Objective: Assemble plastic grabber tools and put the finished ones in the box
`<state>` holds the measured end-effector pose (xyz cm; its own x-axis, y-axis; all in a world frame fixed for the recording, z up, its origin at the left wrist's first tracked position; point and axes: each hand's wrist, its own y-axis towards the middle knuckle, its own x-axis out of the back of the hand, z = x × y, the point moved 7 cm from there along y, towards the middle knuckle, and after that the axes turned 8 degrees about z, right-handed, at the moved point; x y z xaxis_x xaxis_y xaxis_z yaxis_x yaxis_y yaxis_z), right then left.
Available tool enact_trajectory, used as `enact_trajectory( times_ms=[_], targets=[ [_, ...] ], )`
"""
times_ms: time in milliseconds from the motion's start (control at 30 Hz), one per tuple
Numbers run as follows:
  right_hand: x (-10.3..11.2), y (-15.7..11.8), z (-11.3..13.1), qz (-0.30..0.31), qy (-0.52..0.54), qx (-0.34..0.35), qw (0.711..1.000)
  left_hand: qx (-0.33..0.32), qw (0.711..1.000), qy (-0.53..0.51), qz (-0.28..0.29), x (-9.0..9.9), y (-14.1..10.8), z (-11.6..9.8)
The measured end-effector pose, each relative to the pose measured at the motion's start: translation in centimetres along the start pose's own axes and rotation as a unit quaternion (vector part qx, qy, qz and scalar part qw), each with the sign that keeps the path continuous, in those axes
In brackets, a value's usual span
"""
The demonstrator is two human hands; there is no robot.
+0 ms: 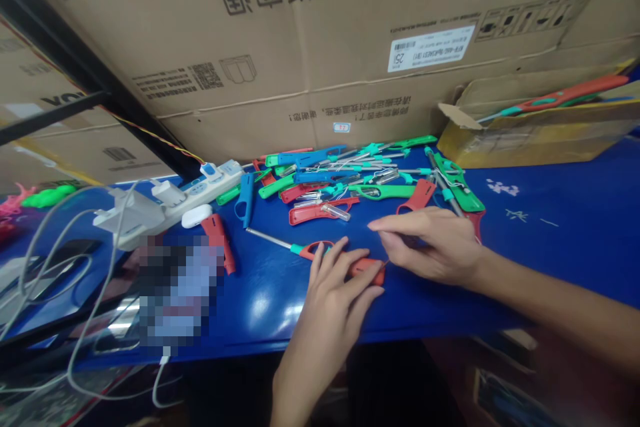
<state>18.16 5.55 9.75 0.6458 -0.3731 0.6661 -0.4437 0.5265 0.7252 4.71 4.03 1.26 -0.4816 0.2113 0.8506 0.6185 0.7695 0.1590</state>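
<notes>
A red long-necked lighter (367, 270) lies on the blue table, its metal tube pointing to the upper left. My left hand (335, 293) rests over its red body, fingers spread along it and pressing it to the table. Just right of the lighter's end, my right hand (433, 247) is closed in a pinch above the table; what it holds, if anything, is too small to make out. Behind both hands lies a pile of lighter parts in green, blue and red, among them a red shell (325, 210) with a clear tank (336, 212).
A white power strip (183, 203) with plugs and cables stands at left, near a blurred phone (183, 293). An open carton (530, 140) holding lighters sits at the back right. Large cardboard boxes (300, 33) rise behind the blue table (565, 260).
</notes>
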Motion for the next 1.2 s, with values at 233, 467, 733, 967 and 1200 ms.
enact_trajectory(
  times_ms=[233,467,733,967,1200],
  targets=[
    [0.2,0.1,0.4,-0.019,-0.005,0.025,0.999,-0.002,1.0,0.008,-0.003,-0.1,-0.1,0.1],
    [0.1,0.1,0.6,-0.009,0.017,0.064,0.998,-0.007,1.0,0.016,-0.003,0.0,0.1,0.0],
    [-0.1,0.1,0.4,0.006,0.045,0.071,0.996,-0.003,1.0,0.011,-0.004,0.1,0.0,0.0],
    [-0.8,-0.3,0.3,0.007,0.082,0.085,0.993,-0.001,1.0,0.003,-0.005,0.1,0.0,-0.2],
    [-1.1,0.4,0.6,0.074,0.159,0.089,0.98,0.018,1.0,-0.01,0.009,0.1,0.0,-0.1]
  ],
)
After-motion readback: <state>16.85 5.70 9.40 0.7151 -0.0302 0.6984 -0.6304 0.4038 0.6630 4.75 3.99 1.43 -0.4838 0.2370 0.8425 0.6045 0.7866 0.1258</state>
